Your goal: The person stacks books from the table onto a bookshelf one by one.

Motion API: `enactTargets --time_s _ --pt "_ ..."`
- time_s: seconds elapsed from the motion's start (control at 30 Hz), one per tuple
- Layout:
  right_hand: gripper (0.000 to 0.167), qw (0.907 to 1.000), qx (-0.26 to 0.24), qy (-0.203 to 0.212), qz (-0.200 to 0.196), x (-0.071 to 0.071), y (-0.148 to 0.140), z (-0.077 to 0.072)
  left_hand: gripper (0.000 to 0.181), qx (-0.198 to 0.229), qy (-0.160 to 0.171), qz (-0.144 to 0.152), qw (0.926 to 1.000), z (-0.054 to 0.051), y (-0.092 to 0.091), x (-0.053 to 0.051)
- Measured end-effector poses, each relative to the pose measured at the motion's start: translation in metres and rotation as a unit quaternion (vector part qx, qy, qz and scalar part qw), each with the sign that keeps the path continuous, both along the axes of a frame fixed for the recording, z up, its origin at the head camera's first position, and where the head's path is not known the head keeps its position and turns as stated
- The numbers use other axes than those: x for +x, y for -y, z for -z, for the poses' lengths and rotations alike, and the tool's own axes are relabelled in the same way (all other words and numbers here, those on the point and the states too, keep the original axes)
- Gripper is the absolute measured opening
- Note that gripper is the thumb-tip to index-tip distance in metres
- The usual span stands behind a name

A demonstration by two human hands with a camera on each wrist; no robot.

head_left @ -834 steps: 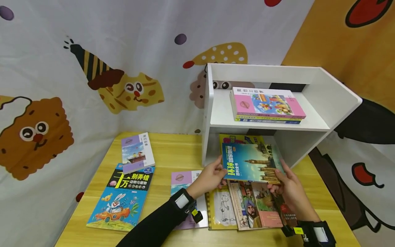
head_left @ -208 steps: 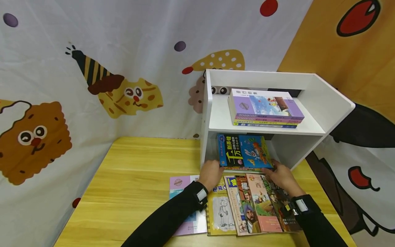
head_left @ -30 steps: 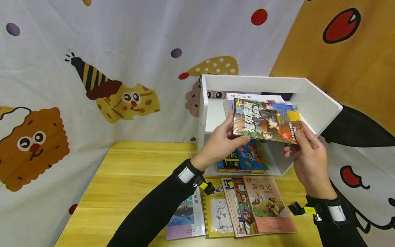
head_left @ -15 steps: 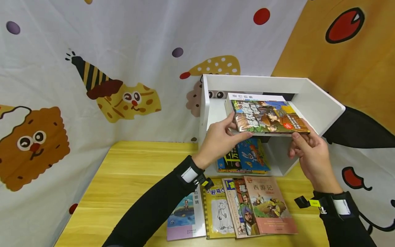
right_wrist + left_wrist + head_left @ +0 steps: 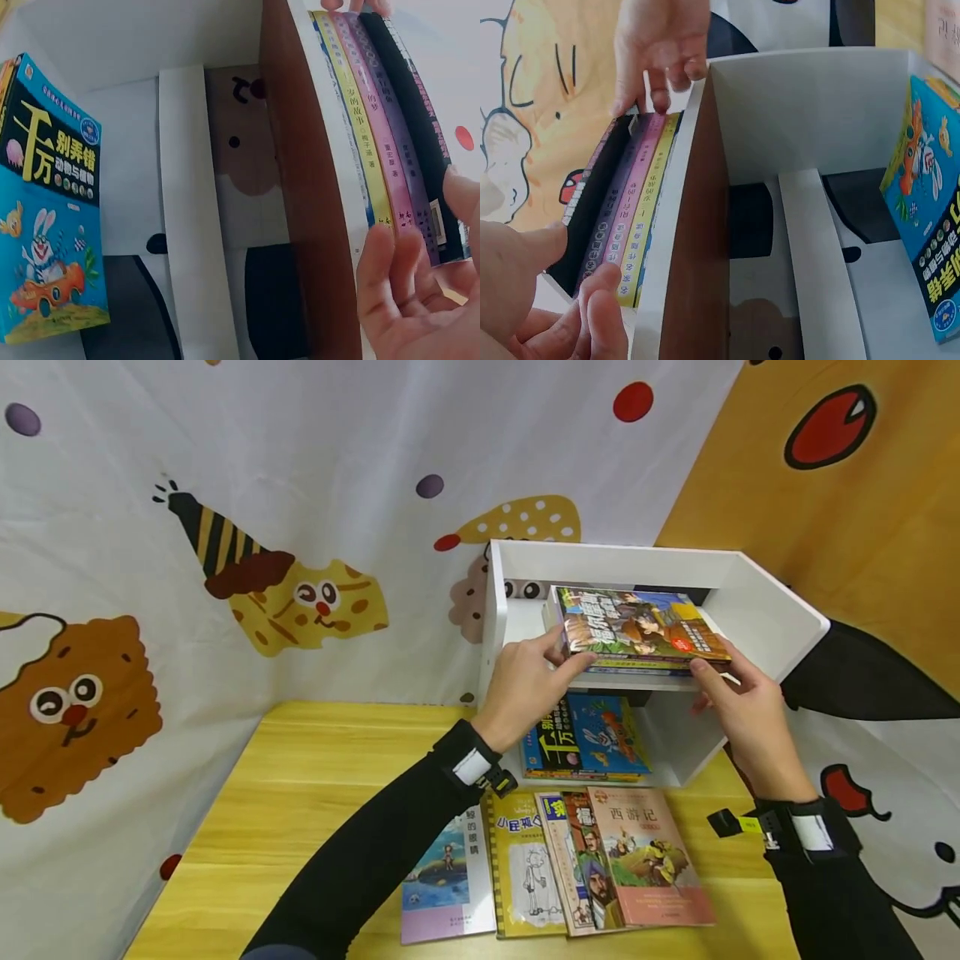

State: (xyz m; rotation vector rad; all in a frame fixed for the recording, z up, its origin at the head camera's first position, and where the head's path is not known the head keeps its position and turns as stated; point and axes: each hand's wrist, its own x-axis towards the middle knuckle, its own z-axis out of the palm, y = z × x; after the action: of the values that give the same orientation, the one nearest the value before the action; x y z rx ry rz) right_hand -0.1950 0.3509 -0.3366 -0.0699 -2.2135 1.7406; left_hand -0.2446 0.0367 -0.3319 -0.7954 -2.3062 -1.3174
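A glossy book with a dark comic-style cover lies on top of a stack of books on the upper shelf of a small white bookshelf. My left hand holds its left end, thumb on the near edge. At the right end my right hand holds it between thumb and fingers. Beneath it, the wrist views show a purple spine, a pink spine and a yellow spine. In the right wrist view the right fingers touch these lower spines as well.
On the lower shelf lies a blue rabbit-cover book over others. Along the table front are a purple-and-white book, a yellow cartoon book and several overlapping books, topped by a pinkish one. A patterned curtain hangs behind.
The rabbit book and a purple book went from the table's left onto the shelves. The comic-cover book left the front row; over the last second it came down onto the upper stack.
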Motion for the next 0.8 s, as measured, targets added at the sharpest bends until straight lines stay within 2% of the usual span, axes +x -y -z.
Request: enactTargets --time_s 0.1,0.2,0.37,0.6,0.8 --pt "0.078 0.9983 0.053 0.007 0.025 -0.005 0.002 -0.002 0.060 0.002 -0.003 -0.005 1.0000 0.000 0.000 -0.002" --pt "0.078 0.9927 0.107 0.011 0.054 -0.008 0.004 -0.004 0.054 0.006 -0.006 -0.013 0.9999 0.000 -0.001 -0.002" --pt "0.081 0.9853 0.147 0.019 0.085 -0.012 0.005 -0.005 0.046 0.012 -0.015 -0.029 0.9994 0.000 -0.004 -0.002" --pt "0.083 0.9779 0.185 0.027 0.093 -0.016 0.005 -0.010 0.043 0.020 -0.027 -0.049 0.9982 -0.002 -0.009 -0.004" --pt "0.081 0.9751 0.205 0.021 0.082 -0.018 0.003 -0.014 0.042 0.030 -0.020 -0.049 0.9982 0.000 -0.009 -0.003"
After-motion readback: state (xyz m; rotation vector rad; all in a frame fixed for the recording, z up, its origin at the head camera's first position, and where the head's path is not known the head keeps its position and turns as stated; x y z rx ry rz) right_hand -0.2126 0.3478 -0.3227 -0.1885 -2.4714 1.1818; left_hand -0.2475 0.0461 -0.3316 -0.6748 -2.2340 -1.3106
